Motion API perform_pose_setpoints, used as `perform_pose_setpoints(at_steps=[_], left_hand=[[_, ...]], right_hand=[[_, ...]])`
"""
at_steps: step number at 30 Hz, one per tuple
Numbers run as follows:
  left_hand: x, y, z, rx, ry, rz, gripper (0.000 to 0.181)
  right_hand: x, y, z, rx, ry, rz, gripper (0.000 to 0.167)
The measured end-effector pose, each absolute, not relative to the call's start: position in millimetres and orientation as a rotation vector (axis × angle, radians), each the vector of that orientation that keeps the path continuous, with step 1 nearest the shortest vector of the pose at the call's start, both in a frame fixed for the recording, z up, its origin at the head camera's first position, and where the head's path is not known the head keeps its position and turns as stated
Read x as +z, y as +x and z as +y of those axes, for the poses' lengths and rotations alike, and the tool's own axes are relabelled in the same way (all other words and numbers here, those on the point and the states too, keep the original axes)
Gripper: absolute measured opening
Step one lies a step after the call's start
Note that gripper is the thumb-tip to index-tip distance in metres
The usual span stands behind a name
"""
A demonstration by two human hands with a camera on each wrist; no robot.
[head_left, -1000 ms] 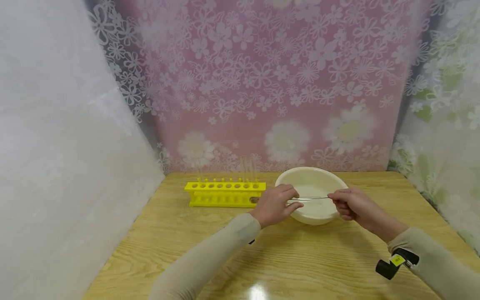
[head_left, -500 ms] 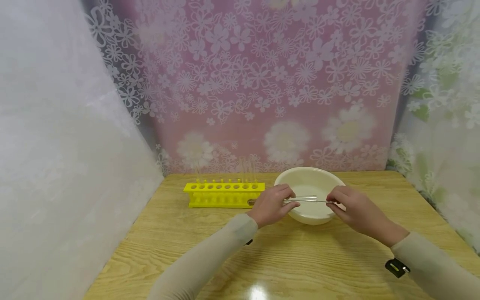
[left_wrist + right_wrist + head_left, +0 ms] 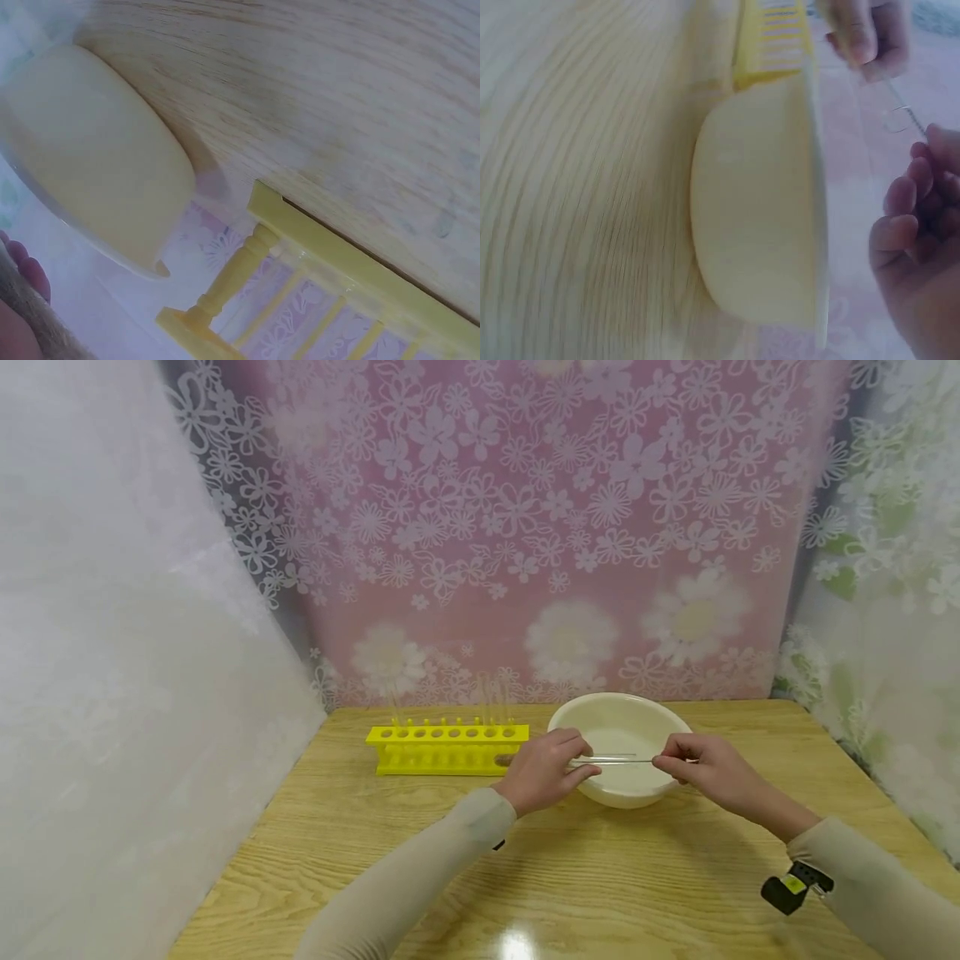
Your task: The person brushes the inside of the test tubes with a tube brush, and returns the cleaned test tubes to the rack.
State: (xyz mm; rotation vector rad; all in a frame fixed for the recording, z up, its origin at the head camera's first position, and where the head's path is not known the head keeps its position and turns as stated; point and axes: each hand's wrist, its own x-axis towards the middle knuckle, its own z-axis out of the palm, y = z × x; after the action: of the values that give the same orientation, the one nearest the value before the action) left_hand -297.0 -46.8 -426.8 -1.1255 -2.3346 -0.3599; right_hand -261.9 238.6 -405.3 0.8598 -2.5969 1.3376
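Observation:
My left hand [image 3: 543, 770] grips a clear glass test tube [image 3: 611, 762] held roughly level above the cream basin [image 3: 624, 798]. Inside the tube runs a test tube brush; its brown bristles [image 3: 503, 760] show left of the left hand, and again at the lower left edge of the left wrist view as bristles [image 3: 36, 319]. My right hand [image 3: 708, 770] pinches the thin wire handle near the tube's mouth. In the right wrist view the twisted wire [image 3: 915, 120] leaves the tube's open end and reaches the right fingertips [image 3: 922, 154].
A yellow test tube rack [image 3: 448, 770] stands left of the basin, with several clear tubes [image 3: 492, 697] upright in it. Both are on a wooden table [image 3: 585, 877]. A floral curtain [image 3: 480, 552] hangs behind, with pale sheets at both sides.
My right hand has shifted, coming in toward the tube's mouth with its grasp altered, then turning slightly. The tube's tilt varied a little; the left hand keeps its grip almost in place.

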Motion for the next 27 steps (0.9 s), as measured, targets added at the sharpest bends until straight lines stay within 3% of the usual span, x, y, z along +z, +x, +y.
perform_pose_setpoints(at_steps=[5,16,21,27], left_hand=[[-424.5,-294.9,-44.7,-0.309,-1.136,-2.292,0.026],[-427.2,-293.9,-44.1,-0.249,-1.18,-2.252,0.027],[-424.9,-294.8,-47.4,-0.323,-1.168,-2.331,0.026],[-422.4,-296.4,-51.5,-0.374,-1.122,-2.388,0.026]], right_hand=[[-394.7,-262.7,238.4,1.684,0.643,-2.751,0.038],[-382.8,-270.1,238.0,2.157,0.458,-2.882,0.035],[-388.9,-266.2,233.7,1.623,0.646,-2.843,0.031],[-396.4,-264.5,229.7,0.574,1.052,-2.438,0.007]])
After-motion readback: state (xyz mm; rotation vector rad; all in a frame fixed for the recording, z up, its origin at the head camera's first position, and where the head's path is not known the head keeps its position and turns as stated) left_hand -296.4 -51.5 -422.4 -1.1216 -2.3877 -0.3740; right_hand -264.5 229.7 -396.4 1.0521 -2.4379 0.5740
